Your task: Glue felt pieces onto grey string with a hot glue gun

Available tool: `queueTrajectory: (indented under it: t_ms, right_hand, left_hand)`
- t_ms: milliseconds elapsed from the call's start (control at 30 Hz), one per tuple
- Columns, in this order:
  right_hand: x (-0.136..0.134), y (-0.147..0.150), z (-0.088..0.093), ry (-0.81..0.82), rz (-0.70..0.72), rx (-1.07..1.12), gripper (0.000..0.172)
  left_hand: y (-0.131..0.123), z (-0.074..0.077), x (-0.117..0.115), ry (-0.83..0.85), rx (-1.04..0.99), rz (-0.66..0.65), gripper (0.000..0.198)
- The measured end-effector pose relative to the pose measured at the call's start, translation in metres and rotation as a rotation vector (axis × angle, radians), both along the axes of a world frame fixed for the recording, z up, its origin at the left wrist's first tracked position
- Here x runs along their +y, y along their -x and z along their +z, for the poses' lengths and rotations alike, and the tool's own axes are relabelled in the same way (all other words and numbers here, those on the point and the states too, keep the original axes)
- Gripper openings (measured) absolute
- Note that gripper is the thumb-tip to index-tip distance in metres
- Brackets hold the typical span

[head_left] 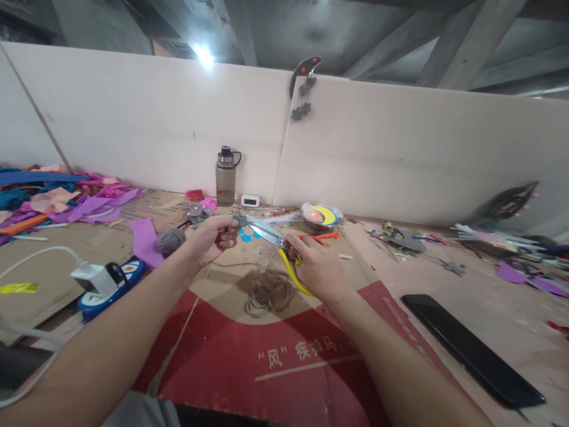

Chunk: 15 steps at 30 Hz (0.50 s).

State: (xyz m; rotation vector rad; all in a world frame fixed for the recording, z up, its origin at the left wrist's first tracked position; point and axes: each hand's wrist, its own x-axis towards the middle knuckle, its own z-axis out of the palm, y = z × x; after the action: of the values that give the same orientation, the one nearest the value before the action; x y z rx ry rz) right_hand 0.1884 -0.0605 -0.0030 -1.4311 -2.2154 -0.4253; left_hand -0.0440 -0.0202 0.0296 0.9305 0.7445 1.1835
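Note:
My left hand (pixel 217 238) is closed, pinching a small grey piece (pixel 240 220) that looks like a felt cutout. In my right hand (pixel 317 264) is a pair of scissors (pixel 268 233) with yellow handles. The blades point left, and their tips meet the grey piece; I cannot tell whether they are cutting into it. Beneath the hands lies a loose tangle of grey-brown yarn (pixel 269 292) on the cardboard. A ball of grey yarn (pixel 170 241) sits left of my left hand. Small blue flower cutouts (pixel 245 236) lie just behind the scissors.
A water bottle (pixel 226 181) and a small white digital clock (pixel 250 201) stand by the white partition. Felt scraps (pixel 89 204) crowd the left, beside a blue power strip (pixel 113 290). A metal bowl (pixel 320 224) is behind the scissors. A black phone (pixel 471 350) lies at right.

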Motion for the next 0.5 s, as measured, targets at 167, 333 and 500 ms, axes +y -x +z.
queueTrajectory:
  t_ms: [167, 333, 500]
  right_hand:
    - [0.0002, 0.0003, -0.0004, 0.001, -0.015, -0.033, 0.028]
    - [0.0001, 0.0019, -0.0016, -0.008, -0.027, -0.045, 0.028]
    - [-0.002, 0.0036, -0.0015, 0.007, -0.026, -0.052, 0.025]
  left_hand:
    - [0.0016, 0.0008, 0.0001, -0.013, 0.025, -0.013, 0.023]
    - [0.0044, 0.001, 0.0013, -0.001, 0.002, 0.003, 0.025]
    - [0.0065, 0.0014, 0.0028, 0.029, -0.003, 0.0, 0.028]
